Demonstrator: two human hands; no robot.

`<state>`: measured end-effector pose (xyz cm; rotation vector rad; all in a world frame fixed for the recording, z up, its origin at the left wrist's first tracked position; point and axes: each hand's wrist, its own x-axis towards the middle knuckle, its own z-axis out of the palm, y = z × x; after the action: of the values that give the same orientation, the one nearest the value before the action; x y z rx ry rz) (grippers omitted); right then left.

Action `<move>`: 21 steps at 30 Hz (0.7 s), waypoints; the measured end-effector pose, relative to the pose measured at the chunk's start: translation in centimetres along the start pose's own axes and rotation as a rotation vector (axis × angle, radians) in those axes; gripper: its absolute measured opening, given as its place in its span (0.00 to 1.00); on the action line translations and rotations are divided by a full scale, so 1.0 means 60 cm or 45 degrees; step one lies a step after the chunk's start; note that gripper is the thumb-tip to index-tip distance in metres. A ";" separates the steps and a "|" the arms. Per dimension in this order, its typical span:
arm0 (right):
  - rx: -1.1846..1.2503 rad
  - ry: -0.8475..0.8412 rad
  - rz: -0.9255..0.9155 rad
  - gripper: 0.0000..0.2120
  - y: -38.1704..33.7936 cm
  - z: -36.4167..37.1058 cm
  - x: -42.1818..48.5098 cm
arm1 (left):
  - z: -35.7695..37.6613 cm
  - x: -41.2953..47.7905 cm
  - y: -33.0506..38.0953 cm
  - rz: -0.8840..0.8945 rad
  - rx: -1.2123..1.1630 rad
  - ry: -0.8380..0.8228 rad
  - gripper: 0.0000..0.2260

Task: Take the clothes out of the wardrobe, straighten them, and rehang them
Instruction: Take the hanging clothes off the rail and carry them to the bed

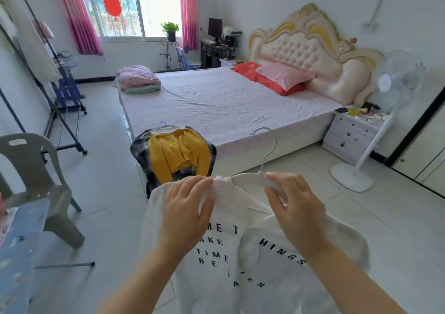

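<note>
A white shirt [252,260] with black lettering hangs in front of me, low in the head view. My left hand [186,205] pinches its neckline near the collar. My right hand [292,207] grips the right arm of a white hanger [250,179], whose metal hook rises toward the bed. The hanger's left end lies at the shirt's neck. A yellow cardigan [179,153] on a hanger lies over a dark plaid garment [140,151] at the bed's foot corner.
A large bed [224,102] fills the middle of the room. A black clothes rack [60,106] stands at the left, a grey plastic chair [36,181] and a patterned ironing board [16,248] nearer me. A white standing fan [375,126] and a nightstand [351,133] sit at the right.
</note>
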<state>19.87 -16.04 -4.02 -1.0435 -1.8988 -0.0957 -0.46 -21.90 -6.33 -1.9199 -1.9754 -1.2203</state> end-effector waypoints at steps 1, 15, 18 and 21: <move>0.013 -0.006 -0.008 0.12 0.001 0.022 0.014 | 0.003 0.013 -0.016 -0.013 0.016 0.008 0.17; 0.295 -0.236 -0.124 0.11 0.132 0.371 0.258 | 0.141 0.235 -0.210 -0.291 0.220 0.011 0.17; 0.362 -0.292 -0.155 0.13 0.158 0.437 0.322 | 0.172 0.295 -0.242 -0.362 0.251 0.020 0.17; 0.418 -0.322 -0.184 0.13 0.176 0.505 0.377 | 0.203 0.350 -0.284 -0.425 0.274 0.026 0.15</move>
<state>1.77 18.62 -7.44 -0.7207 -2.1271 0.2693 -14.12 4.23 -9.46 -1.5157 -2.3748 -1.0328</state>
